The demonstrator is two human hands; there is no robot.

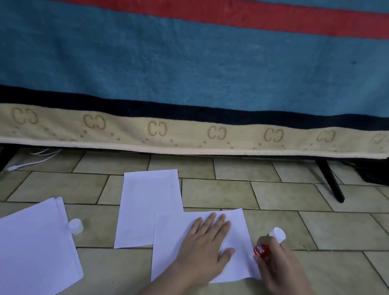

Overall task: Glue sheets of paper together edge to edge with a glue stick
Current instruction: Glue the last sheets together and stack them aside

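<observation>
Two white sheets lie overlapping on the tiled floor: a far sheet (146, 206) and a near sheet (238, 233) over its lower right corner. My left hand (203, 248) presses flat on the near sheet, fingers straight. My right hand (278, 268) grips a red glue stick (262, 250) at that sheet's right edge. The white end of the stick (277, 234) points up and away. A white cap (75, 226) stands on the floor to the left.
A stack of white sheets (21, 252) lies at the lower left beside the cap. A blue, red and beige blanket (200, 71) hangs over a frame with black legs (330, 181). A white cable (33, 160) lies under it.
</observation>
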